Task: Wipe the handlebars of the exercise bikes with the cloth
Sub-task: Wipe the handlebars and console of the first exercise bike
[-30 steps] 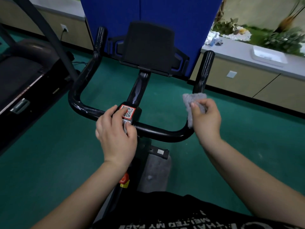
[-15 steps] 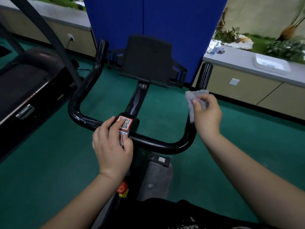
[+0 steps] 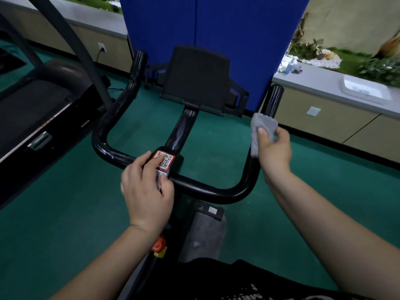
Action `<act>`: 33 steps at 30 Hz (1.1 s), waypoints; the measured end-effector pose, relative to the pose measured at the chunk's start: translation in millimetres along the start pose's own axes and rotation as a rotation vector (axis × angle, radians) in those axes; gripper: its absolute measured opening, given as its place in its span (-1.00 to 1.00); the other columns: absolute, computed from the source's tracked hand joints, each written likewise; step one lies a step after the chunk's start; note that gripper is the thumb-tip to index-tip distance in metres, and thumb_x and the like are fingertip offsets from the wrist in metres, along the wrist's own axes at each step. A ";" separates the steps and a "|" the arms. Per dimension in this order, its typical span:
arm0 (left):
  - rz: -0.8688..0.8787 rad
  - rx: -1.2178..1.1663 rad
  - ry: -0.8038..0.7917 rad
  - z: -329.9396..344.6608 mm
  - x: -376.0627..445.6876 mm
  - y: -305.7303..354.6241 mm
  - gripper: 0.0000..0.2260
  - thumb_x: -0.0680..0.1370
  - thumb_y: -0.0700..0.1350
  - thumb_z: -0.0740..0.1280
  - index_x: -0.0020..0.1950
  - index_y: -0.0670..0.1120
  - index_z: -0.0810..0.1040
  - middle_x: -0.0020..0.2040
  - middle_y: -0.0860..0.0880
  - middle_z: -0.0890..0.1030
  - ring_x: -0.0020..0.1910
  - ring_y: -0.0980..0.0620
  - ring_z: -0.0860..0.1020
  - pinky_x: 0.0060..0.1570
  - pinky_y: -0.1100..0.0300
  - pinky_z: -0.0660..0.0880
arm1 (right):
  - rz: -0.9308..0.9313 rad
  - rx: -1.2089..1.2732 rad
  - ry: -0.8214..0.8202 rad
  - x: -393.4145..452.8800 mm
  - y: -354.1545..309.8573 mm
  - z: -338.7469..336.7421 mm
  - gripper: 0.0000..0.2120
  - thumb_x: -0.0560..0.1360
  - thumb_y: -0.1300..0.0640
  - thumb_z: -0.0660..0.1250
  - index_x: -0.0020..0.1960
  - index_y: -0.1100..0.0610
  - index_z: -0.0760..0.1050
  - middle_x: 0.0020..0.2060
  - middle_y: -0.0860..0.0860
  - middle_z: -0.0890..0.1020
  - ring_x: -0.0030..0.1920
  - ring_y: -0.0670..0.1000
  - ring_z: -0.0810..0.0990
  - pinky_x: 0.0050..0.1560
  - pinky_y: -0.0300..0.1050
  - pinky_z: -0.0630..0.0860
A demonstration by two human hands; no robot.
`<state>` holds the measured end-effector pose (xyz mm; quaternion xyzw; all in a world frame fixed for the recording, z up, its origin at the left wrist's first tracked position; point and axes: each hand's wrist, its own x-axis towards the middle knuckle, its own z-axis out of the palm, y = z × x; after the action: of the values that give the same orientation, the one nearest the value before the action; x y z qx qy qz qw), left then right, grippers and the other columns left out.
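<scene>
A black U-shaped handlebar [image 3: 207, 189] of an exercise bike fills the middle of the view, with a dark tablet holder [image 3: 198, 80] above its stem. My right hand [image 3: 273, 148] holds a grey cloth [image 3: 260, 128] wrapped around the right upright bar, about halfway up. My left hand [image 3: 147, 189] grips the cross bar at the centre clamp, with a finger over the red QR sticker [image 3: 165, 160].
A treadmill [image 3: 36, 118] stands close on the left. A blue partition [image 3: 205, 29] is behind the bike. A counter [image 3: 324, 83] at the right holds a white tray [image 3: 365, 92] and a spray bottle [image 3: 289, 66]. The floor is green.
My right hand has slid the cloth up the right upright bar, toward its tip. My left hand has stayed on the centre clamp.
</scene>
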<state>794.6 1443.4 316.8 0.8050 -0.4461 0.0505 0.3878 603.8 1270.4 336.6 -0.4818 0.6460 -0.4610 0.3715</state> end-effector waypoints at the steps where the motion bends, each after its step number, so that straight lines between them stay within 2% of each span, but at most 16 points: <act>1: -0.003 0.003 0.001 0.3 0.0 0.2 -0.59 0.39 -0.08 0.13 0.19 -0.08 0.53 0.25 -0.07 0.49 0.20 -0.11 0.36 0.23 0.04 0.23 | 0.009 -0.005 0.002 -2.9 2.1 0.1 -0.57 0.51 0.00 0.32 0.33 0.12 0.38 0.12 0.08 0.60 0.07 0.07 0.59 0.17 0.01 0.52; 7: 0.004 0.022 0.003 -0.3 0.7 -0.2 -0.60 0.39 -0.09 0.14 0.19 -0.08 0.53 0.24 -0.07 0.49 0.20 -0.13 0.38 0.23 0.00 0.25 | -0.107 -0.049 0.017 35.0 -36.1 6.8 -0.57 0.55 0.02 0.27 0.34 0.18 0.32 0.22 0.09 0.54 0.14 0.04 0.53 0.17 -0.15 0.43; 12: 0.002 0.034 0.006 1.3 1.2 -0.3 -0.60 0.39 -0.09 0.14 0.18 -0.08 0.53 0.23 -0.08 0.49 0.19 -0.15 0.41 0.24 0.03 0.23 | -0.204 -0.101 -0.018 68.6 -77.7 6.6 -0.65 0.60 0.02 0.16 0.33 0.16 0.31 0.20 0.05 0.51 0.06 -0.04 0.47 0.05 -0.21 0.36; 16: 0.011 0.042 0.010 2.2 0.7 -0.9 -0.60 0.39 -0.09 0.14 0.18 -0.09 0.54 0.23 -0.09 0.50 0.19 -0.16 0.42 0.25 0.03 0.24 | -0.214 -0.075 -0.031 54.7 -60.1 7.4 -0.64 0.60 0.06 0.18 0.34 0.16 0.29 0.12 -0.02 0.49 0.07 -0.05 0.47 0.04 -0.24 0.35; 19: 0.003 0.040 0.013 2.5 1.7 -0.8 -0.59 0.39 -0.08 0.14 0.18 -0.09 0.54 0.23 -0.09 0.50 0.19 -0.15 0.41 0.24 0.04 0.23 | -0.138 -0.090 -0.055 28.1 -24.9 4.7 -0.65 0.59 0.06 0.21 0.31 0.21 0.32 0.08 0.03 0.50 0.06 0.02 0.48 -0.01 -0.26 0.33; 22: 0.011 0.041 0.023 3.0 2.2 -1.3 -0.60 0.38 -0.10 0.14 0.16 -0.10 0.55 0.21 -0.10 0.51 0.17 -0.16 0.42 0.23 0.04 0.25 | -0.052 -0.068 -0.092 10.2 -0.3 0.5 -0.67 0.59 0.03 0.20 0.27 0.20 0.37 0.07 0.05 0.54 0.03 0.05 0.52 0.01 -0.15 0.41; 24: 0.012 0.040 0.028 2.9 2.3 -0.8 -0.60 0.38 -0.10 0.14 0.16 -0.10 0.55 0.21 -0.10 0.51 0.16 -0.16 0.42 0.23 0.02 0.25 | -0.062 -0.094 -0.098 19.7 -7.1 0.4 -0.65 0.58 0.02 0.21 0.26 0.23 0.38 0.13 0.11 0.56 0.07 0.10 0.54 0.05 -0.11 0.45; 28: 0.011 0.046 0.026 3.2 2.4 -0.2 -0.59 0.38 -0.09 0.13 0.17 -0.10 0.55 0.22 -0.09 0.51 0.18 -0.17 0.42 0.25 0.04 0.23 | -0.154 -0.154 -0.127 49.7 -39.5 7.9 -0.57 0.57 0.04 0.25 0.32 0.28 0.31 0.18 0.11 0.52 0.13 0.05 0.52 -0.08 -0.31 0.36; 33: 0.013 0.041 0.033 3.5 0.0 0.0 -0.60 0.39 -0.10 0.13 0.17 -0.10 0.55 0.22 -0.10 0.51 0.19 -0.17 0.42 0.25 0.05 0.22 | -0.144 -0.123 -0.115 44.2 -38.6 4.2 -0.58 0.57 0.02 0.24 0.33 0.22 0.31 0.13 0.07 0.51 0.03 -0.01 0.49 -0.03 -0.21 0.38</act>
<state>793.7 1441.1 314.3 0.8090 -0.4435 0.0755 0.3782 607.0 1222.4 370.6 -0.5744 0.6145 -0.4176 0.3436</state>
